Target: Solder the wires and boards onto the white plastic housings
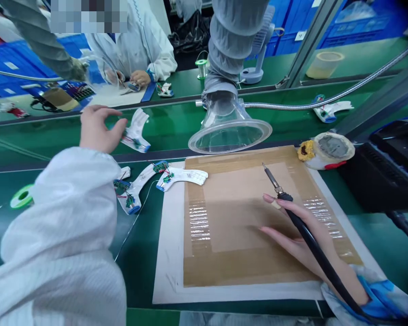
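Over the cardboard mat (231, 217), the right hand (295, 235) grasps a soldering iron (306, 226) pen-style, tip raised, seemingly to keep heat off the mat; beyond the mat, the open left hand (98, 129) hovers just beside a white strap (136, 131).

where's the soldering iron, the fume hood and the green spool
soldering iron (272, 179): head view, on the metal shaft near the tip
fume hood (229, 133): head view, on its clear flared mouth
green spool (21, 196): head view, on its green rim
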